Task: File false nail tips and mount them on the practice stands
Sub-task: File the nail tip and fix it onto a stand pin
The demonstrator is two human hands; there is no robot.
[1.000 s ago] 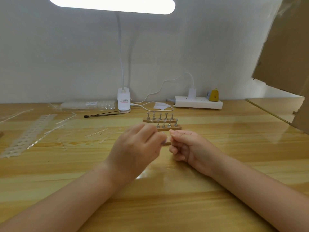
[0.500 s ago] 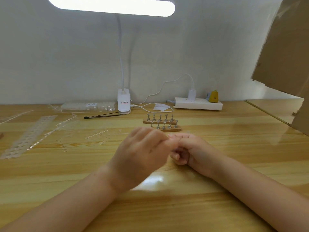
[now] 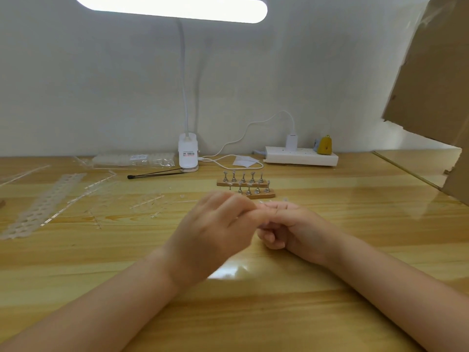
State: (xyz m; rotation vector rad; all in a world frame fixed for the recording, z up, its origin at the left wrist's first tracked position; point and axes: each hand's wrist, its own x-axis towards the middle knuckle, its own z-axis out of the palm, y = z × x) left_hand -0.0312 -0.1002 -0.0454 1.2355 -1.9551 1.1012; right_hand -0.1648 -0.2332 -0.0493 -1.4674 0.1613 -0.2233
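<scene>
While left hand [image 3: 215,232] and right hand [image 3: 286,227] meet mid-table, fingers curled, pinched item hidden; nail tip likely tiny, light, slippery: pinch edges. Practice stands [image 3: 246,185] just beyond.

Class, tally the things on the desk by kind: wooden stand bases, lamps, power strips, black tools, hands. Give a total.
Wooden stand bases: 2
Desk lamp: 1
Power strip: 1
Black tool: 1
Hands: 2, left hand and right hand
Total: 7
</scene>
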